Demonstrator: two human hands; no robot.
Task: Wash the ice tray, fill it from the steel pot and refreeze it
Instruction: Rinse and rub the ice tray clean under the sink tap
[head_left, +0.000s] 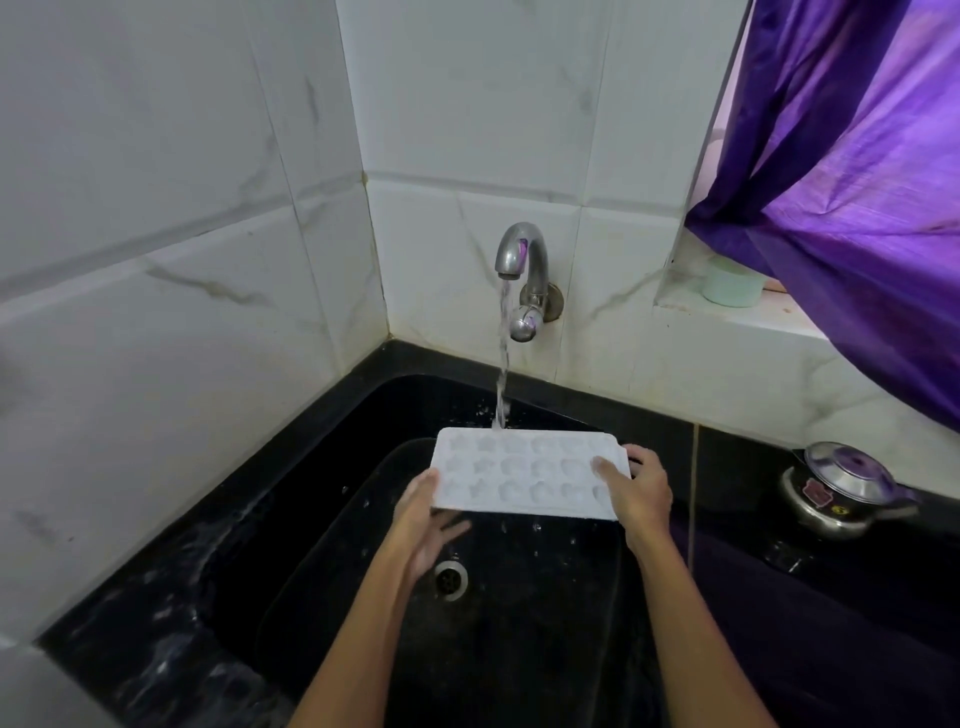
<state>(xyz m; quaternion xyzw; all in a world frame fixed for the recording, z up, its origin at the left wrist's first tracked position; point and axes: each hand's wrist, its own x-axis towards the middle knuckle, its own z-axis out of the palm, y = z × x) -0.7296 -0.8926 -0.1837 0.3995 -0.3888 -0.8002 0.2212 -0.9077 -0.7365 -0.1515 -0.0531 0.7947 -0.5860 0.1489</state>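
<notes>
Fingers of the left hand (426, 512) spread flat beneath the near-left corner of the white rectangular plastic ice tray (527, 475), thumb on the rim, so they support rather than clamp; the right hand (636, 491) pinches the right end, thumb on top and fingers curled behind the edge. Both hands hold the tray over the black stone sink (322, 525), above the round metal drain (451, 581), cavities facing up. Water from the curved steel wall tap (519, 254) strikes only the far edge, so my advice is to slide the tray back and tilt it until the stream sweeps all 3 rows. Further right, the lidded steel pot (844, 493) waits on the black counter (737, 467) for filling.
</notes>
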